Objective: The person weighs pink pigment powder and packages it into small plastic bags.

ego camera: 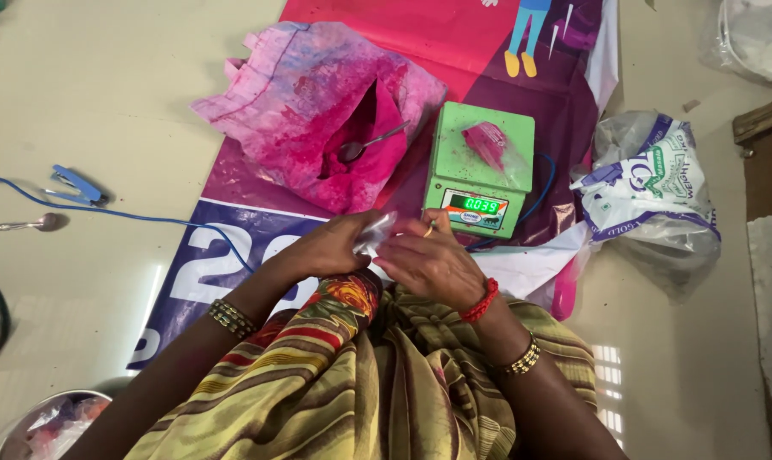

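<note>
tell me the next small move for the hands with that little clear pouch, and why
Probably part the mouth of the small clear pouch that the left hand and right hand pinch; it looks flat and empty, while pink powder waits on the green scale.

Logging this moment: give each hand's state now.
Left hand: closed on small clear plastic pouch.
Right hand: fingers on the same pouch.

Single head-worn view, steeply downward and close over lap, hands [386,251] and floor-level green scale [481,168].
</note>
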